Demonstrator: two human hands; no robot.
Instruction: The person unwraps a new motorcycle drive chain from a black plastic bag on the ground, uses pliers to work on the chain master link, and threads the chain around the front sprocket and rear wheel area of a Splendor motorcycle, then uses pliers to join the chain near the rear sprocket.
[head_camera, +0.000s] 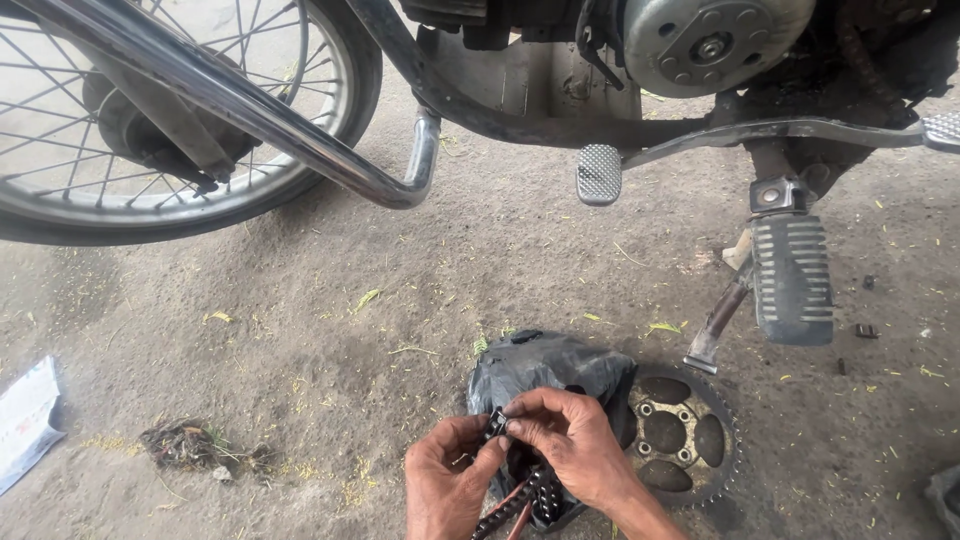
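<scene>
Greasy metal links of a drive chain (520, 500) run up from the bottom edge of the head view to where both hands meet, low in the middle. The left hand (448, 490) has its thumb and forefinger pinched shut on the chain's upper end, the other fingers curled under. The right hand (570, 445) arches over from the right, its fingertips (512, 420) pressed together on that same end, touching the left's. Under the hands lies a crumpled black plastic bag (545, 365) on the dirt ground (300, 340). Just right of the bag, a toothed sprocket (690, 440) lies flat, partly hidden by the right wrist. Above stand a motorcycle's footpeg (792, 275) and spoked wheel (150, 110).
</scene>
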